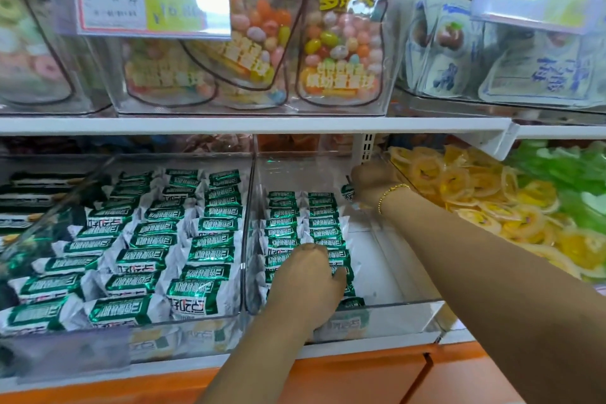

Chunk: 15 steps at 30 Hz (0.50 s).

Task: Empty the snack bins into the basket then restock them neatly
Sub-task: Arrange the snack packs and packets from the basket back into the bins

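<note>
**Middle bin part-filled, both hands inside**

At centre frame, in the middle bin (398,313): green packets (301,223) in two columns against its left wall, long axes left to right, columns running front to back. Right half of the floor bare up to the right wall. Left hand (310,282) knuckles-up on the near packets, grip unclear. Right hand (370,179) at the far right corner, pinching a single packet (348,192), tilted on end.

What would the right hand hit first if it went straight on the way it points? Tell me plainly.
Probably the rear wall of the clear bin: the right hand, holding a green packet, points deep into it. Depth is unclear.
</note>
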{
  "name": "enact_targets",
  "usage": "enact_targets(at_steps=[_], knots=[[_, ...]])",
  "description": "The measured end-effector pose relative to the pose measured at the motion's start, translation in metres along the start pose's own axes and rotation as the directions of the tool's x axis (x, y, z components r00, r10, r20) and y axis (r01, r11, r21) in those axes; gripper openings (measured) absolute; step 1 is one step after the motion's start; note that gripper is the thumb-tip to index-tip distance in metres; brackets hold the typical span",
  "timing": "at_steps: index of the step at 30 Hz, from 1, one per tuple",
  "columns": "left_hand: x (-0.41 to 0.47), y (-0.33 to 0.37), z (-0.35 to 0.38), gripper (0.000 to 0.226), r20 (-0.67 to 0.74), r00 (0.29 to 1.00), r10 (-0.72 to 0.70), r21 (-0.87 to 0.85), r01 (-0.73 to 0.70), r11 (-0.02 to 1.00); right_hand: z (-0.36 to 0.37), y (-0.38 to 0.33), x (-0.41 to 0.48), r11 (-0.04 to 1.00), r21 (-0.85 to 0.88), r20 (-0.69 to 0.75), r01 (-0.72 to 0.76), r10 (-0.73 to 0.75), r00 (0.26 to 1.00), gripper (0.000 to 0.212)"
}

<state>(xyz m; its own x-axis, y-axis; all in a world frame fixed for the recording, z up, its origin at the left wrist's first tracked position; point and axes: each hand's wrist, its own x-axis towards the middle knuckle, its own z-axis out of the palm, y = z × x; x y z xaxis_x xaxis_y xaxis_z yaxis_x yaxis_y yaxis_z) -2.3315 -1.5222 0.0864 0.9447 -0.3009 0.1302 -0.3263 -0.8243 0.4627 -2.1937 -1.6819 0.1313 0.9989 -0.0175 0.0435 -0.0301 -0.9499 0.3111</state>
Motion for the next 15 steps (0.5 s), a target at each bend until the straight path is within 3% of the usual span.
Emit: enact_targets(at_steps=[6,10,15], knots=[[0.002,0.003,0.001,0.033,-0.054,0.998,-0.02,-0.007,0.019,1.0,0.014,0.008,0.019,0.99,0.05,-0.103,0.134,-0.128,0.986,0.032],[0.001,0.004,0.001,0.024,-0.096,0.993,-0.074,-0.043,0.07,0.997,0.019,0.002,0.018,0.996,-0.063,-0.091,0.061,-0.066,0.994,0.024],[-0.001,0.004,0.001,0.034,-0.138,0.987,-0.085,-0.077,0.075,0.994,0.027,-0.001,0.021,0.999,0.045,-0.023,0.027,-0.026,0.999,0.028]])
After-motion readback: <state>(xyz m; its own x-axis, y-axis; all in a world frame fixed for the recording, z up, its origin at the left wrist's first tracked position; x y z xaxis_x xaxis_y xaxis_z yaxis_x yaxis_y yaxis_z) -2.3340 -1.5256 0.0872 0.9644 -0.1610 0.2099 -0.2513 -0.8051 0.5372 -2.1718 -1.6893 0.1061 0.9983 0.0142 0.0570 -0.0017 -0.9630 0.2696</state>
